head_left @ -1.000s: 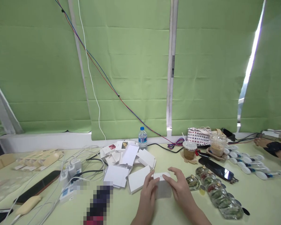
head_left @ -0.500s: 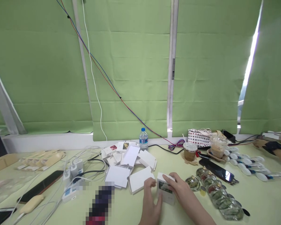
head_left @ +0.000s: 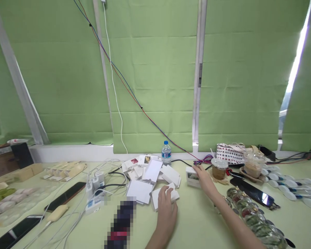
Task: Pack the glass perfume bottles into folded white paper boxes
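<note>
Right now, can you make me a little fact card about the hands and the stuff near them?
Left hand: over a flat white box; touching or not is hard to tell
Right hand: fingers at the top of a picture box
Behind left hand: pile of white boxes
Behind the pile: blue-capped bottle
Right of right hand: drink cup
Farther right: black phone

The right hand [head_left: 206, 182] holds a small white box [head_left: 191, 176].
</note>
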Demonstrator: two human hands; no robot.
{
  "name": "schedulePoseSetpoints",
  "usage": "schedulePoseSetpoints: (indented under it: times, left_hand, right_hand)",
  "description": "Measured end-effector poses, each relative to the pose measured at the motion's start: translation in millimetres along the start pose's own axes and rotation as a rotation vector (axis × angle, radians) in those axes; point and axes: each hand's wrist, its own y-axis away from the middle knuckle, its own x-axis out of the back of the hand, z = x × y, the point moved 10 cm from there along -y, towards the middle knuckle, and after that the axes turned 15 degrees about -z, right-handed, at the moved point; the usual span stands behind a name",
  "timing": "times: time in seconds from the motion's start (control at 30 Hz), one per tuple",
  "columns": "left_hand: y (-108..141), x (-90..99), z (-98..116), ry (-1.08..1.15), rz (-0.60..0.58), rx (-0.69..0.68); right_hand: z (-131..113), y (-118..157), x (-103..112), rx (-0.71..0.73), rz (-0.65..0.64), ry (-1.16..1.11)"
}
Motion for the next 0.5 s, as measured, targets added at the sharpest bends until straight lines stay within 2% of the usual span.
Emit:
schedulePoseSetpoints:
  times: [0.13,0.27,0.4,0.5]
  left_hand:
    - [-7.0,5.9,-21.0,-0.278,-0.043,0.081]
    - [-7.2,-8.6,-34.7,-0.39,-0.221,0.169]
    - [-2.4,-17.2,-23.4,-0.423,-0.3,0.195]
    - [3.5,-27.7,-6.9,-0.39,-0.337,0.149]
  right_hand:
    - [22.3,-30.3,0.8,-0.07,-0.032,0.059]
    - [25.7,-32.0,-0.6,-0.12,-0.046,0.114]
    - [-0.2,-25.5,-6.6,-0.109,-0.057,0.147]
    - [-44.3,-24.4,-24.6,-0.026,-0.118,0.132]
